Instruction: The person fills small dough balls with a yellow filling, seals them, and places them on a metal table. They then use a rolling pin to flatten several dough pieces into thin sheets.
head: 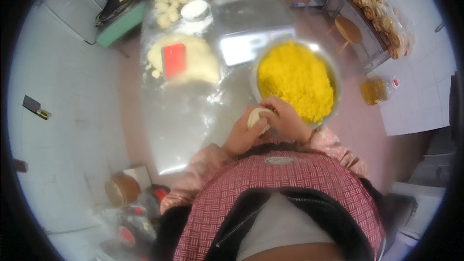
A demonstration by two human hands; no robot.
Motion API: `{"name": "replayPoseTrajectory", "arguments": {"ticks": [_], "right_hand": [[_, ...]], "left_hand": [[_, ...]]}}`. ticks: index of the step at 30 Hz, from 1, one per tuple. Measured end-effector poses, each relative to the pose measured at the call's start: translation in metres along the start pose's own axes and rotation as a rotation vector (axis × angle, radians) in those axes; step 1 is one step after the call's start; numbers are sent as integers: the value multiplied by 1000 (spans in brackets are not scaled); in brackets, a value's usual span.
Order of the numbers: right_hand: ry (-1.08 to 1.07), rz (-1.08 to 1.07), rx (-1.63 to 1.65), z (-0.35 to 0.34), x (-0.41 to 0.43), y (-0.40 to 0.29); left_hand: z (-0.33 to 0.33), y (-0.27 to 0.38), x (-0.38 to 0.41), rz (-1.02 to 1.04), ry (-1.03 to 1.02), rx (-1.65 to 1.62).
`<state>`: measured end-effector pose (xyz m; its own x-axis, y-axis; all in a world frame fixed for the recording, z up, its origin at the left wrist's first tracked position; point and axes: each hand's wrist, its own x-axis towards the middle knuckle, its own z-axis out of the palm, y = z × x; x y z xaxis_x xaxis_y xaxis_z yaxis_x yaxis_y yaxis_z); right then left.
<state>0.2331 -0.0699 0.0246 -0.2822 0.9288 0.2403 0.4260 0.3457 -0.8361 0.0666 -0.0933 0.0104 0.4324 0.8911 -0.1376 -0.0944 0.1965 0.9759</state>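
Close to my apron, my left hand cups a round of pale dough from below and the side. The fingers of my right hand pinch at the top of the same dough; whether anything is inside it is hidden. Just beyond my right wrist stands a wide metal bowl heaped with crumbly yellow filling. Farther up the metal table lies a large mass of dough, with a red rectangular dough scraper on it.
Behind the bowl is a digital scale. A dish of white flour and many small dough pieces lie at the far end. Bagged baked goods line a right-hand shelf. An oil jug and a wooden stool stand right.
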Motion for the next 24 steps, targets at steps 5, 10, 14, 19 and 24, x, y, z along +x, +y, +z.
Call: {"name": "replayPoseTrajectory", "arguments": {"ticks": [5,10,14,19,24], "right_hand": [[-209,90,99,11,0,-22],[-494,65,-283,43,-5,-34],[-617,-384,-407,69,27,-18],[-176,82,622,22,185,-88],[-270,-76,258,2,187,-116]], "left_hand": [[-1,5,-19,123,335,338],[-19,-4,-51,16,427,444],[-45,-53,-70,10,620,159],[-87,-39,-95,157,749,-217],[-86,-75,-91,-7,689,-125]]}}
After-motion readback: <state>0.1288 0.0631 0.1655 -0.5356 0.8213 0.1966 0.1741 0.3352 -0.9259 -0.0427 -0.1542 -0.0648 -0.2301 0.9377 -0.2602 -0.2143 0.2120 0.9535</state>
